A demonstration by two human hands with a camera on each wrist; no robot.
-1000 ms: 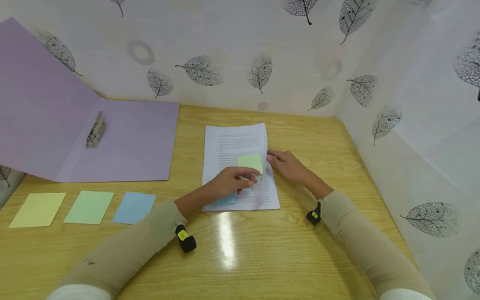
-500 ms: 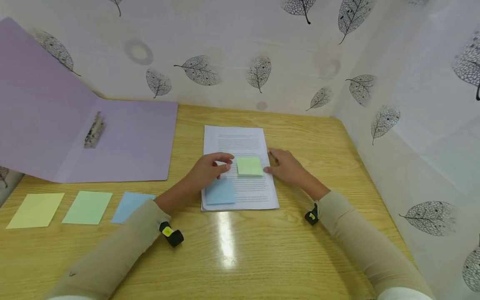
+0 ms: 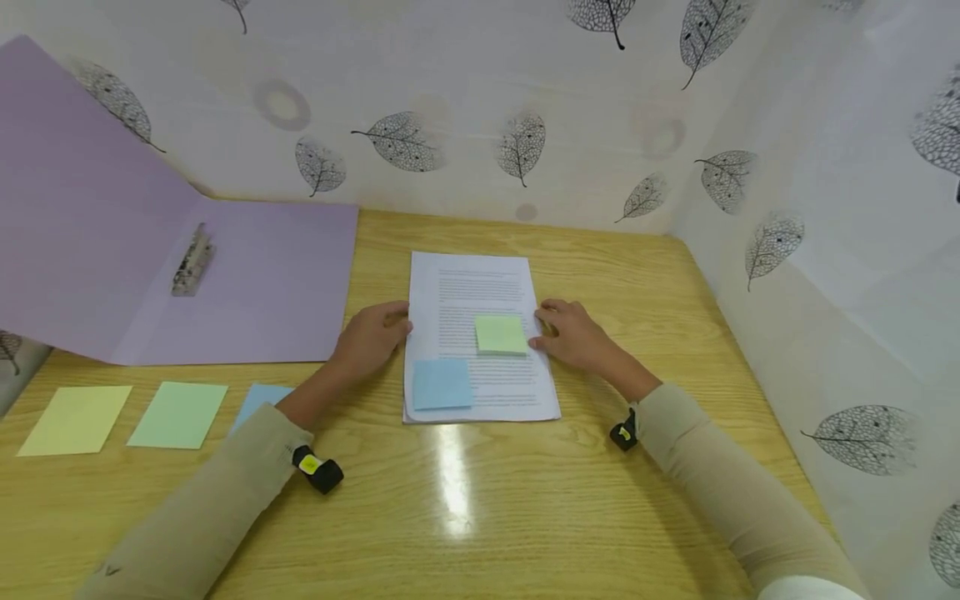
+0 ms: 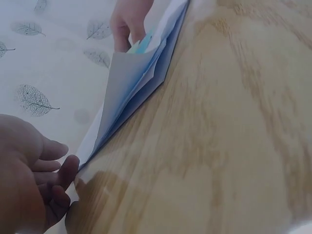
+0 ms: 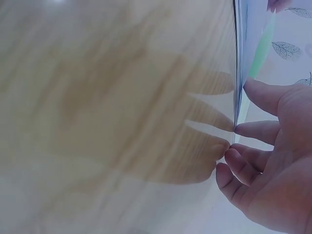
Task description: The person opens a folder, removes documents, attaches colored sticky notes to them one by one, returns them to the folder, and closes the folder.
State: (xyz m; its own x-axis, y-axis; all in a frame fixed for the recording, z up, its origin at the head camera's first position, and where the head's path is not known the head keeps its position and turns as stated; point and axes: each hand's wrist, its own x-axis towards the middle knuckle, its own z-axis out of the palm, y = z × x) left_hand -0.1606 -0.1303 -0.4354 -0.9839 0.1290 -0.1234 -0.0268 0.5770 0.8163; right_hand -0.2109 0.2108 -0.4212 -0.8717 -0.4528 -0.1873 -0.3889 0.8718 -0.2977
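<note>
A stack of printed paper sheets lies on the table between my hands. A light green sticky note pad sits right of its middle, and a blue sticky note is at its lower left. My left hand touches the stack's left edge with fingertips and thumb, the fingers loosely bent. On the right edge rest the fingertips of my right hand, its fingers fairly straight and spread in the right wrist view. In the left wrist view the sheets' edges stand apart at one corner.
An open purple folder with a metal clip lies at the back left. In front of it are yellow, green and blue paper squares, the blue partly behind my left sleeve. Leaf-patterned covering rises behind and right.
My left hand has moved left from over the green pad to the stack's left edge, uncovering both notes. The raised top sheet now lies flatter. My right hand stays at the right edge.
</note>
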